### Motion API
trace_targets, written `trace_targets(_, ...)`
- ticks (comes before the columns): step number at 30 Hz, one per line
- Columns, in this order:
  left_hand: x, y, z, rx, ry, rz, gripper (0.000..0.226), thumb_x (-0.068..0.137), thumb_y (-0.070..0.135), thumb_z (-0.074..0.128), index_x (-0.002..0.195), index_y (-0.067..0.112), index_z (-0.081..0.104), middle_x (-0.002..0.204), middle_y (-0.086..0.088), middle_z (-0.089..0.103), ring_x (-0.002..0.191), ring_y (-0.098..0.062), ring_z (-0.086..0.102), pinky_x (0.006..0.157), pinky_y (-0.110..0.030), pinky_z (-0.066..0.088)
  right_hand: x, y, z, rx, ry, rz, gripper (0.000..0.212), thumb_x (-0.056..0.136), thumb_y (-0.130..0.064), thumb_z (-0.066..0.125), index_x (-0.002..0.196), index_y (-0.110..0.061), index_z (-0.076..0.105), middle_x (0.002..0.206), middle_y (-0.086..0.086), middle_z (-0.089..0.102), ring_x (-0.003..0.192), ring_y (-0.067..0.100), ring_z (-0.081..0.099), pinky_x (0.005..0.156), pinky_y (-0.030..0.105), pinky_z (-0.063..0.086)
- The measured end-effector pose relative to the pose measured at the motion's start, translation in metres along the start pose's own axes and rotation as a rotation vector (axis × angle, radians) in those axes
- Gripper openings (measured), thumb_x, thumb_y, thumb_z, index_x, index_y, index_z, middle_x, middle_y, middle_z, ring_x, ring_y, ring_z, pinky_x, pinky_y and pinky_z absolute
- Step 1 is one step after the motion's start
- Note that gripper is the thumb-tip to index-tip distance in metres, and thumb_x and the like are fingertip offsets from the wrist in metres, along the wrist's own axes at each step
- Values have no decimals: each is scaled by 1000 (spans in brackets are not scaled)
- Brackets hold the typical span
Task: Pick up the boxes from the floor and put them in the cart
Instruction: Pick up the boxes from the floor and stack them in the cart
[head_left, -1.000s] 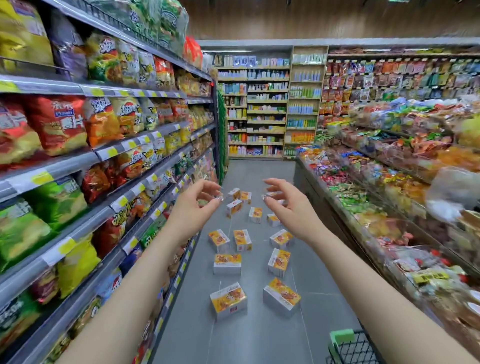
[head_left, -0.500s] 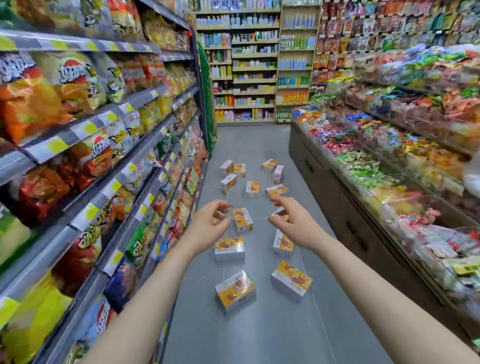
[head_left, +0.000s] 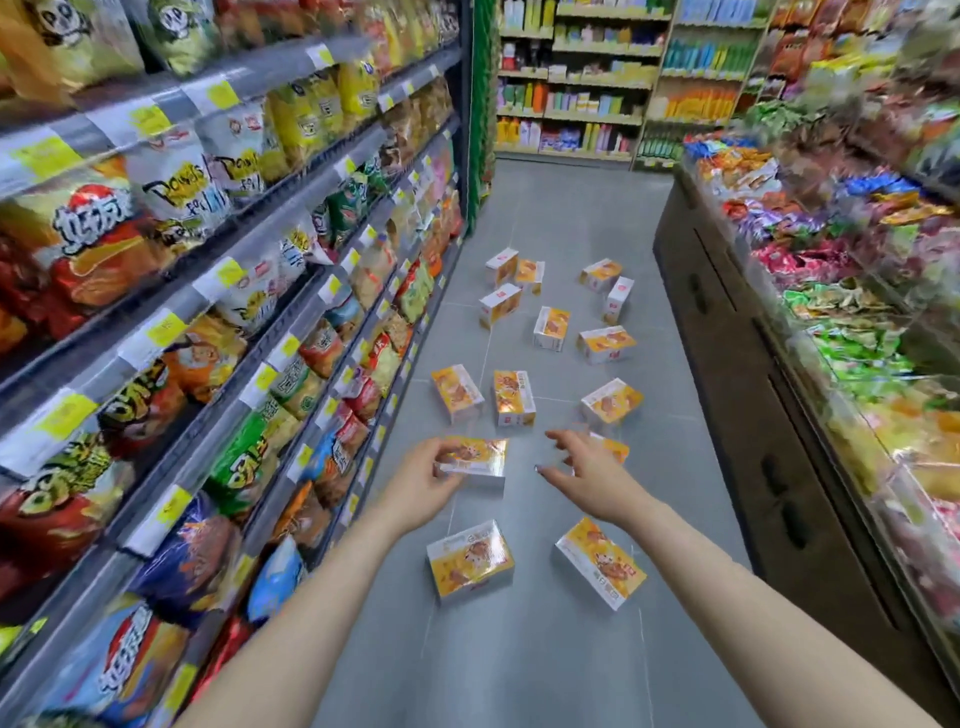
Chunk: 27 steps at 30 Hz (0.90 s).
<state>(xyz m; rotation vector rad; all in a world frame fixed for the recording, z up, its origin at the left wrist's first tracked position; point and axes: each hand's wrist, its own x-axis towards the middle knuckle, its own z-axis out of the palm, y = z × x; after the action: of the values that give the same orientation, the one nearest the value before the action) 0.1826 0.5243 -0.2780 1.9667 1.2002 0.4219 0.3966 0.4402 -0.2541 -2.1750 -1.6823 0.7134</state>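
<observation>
A grey tiled floor (head_left: 519, 665) carries yellow-and-white boxes (head_left: 514, 397) scattered along the aisle. Two lie nearer the camera than the hands, one below the left hand (head_left: 421, 480), one below the right hand (head_left: 592, 480). One box (head_left: 475, 457) sits at the left hand's fingertips. The others spread beyond both hands, well apart toward the far shelves.

The left hand (head_left: 423, 480) has its fingers against a yellow-and-white cardboard box (head_left: 475, 460) on the grey tiled floor (head_left: 519, 649). The right hand (head_left: 587, 475) hovers just beside it, fingers spread, above another such box (head_left: 613, 449). More boxes lie scattered ahead between the snack shelves (head_left: 208, 338).
</observation>
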Motion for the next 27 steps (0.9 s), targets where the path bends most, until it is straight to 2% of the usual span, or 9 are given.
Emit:
trace_targets(5, 71, -54, 5, 23, -22, -120, 37, 91, 18, 58, 127, 9, 51, 118, -4, 55, 93, -11, 49, 74, -17, 32, 82, 27, 29, -65, -107, 62, 56, 95, -40, 49, 144, -18, 32, 145, 3, 40, 126, 21, 49, 102, 36, 42)
trace_targets(12, 180, -184, 60, 59, -57, -288, 41, 88, 10, 61, 127, 3, 51, 121, -16, 56, 84, -18, 51, 77, -22, 37, 197, 94, 120, -123, -235, 130, 57, 96, -41, 47, 144, -17, 30, 146, 6, 38, 131, 24, 43, 104, 35, 37)
trace_targets(14, 209, -233, 90, 71, -78, -333, 43, 87, 11, 62, 127, 2, 51, 121, -17, 56, 87, -23, 55, 80, -25, 41, 230, 125, 163, -142, -271, 146, 57, 96, -42, 46, 145, -18, 29, 145, 5, 37, 132, 24, 41, 102, 35, 37)
trace_targets(17, 249, -316, 146, 94, -96, -383, 44, 86, 15, 63, 127, 4, 49, 124, -17, 55, 101, -30, 58, 92, -33, 45, 276, 180, 244, -159, -312, 151, 59, 96, -44, 45, 145, -16, 28, 144, 7, 37, 131, 27, 42, 102, 36, 38)
trace_targets(20, 274, -395, 209, 119, -101, -427, 47, 87, 18, 61, 130, 7, 46, 128, -12, 50, 109, -27, 55, 95, -31, 40, 312, 237, 330, -198, -362, 157, 61, 96, -45, 46, 146, -15, 27, 143, 9, 38, 127, 29, 44, 101, 39, 41)
trace_targets(24, 294, -502, 299, 170, -131, -499, 54, 89, 25, 59, 137, 11, 40, 139, -10, 42, 123, -26, 48, 102, -36, 40, 359, 310, 450, -249, -443, 139, 64, 94, -48, 47, 146, -18, 24, 140, 8, 39, 127, 30, 44, 100, 43, 43)
trace_targets(27, 302, -558, 350, 199, -183, -545, 65, 87, 32, 62, 141, 9, 34, 144, -12, 35, 133, -27, 37, 108, -36, 34, 386, 347, 515, -247, -466, 163, 71, 93, -51, 47, 149, -19, 18, 143, 11, 36, 127, 32, 43, 101, 45, 42)
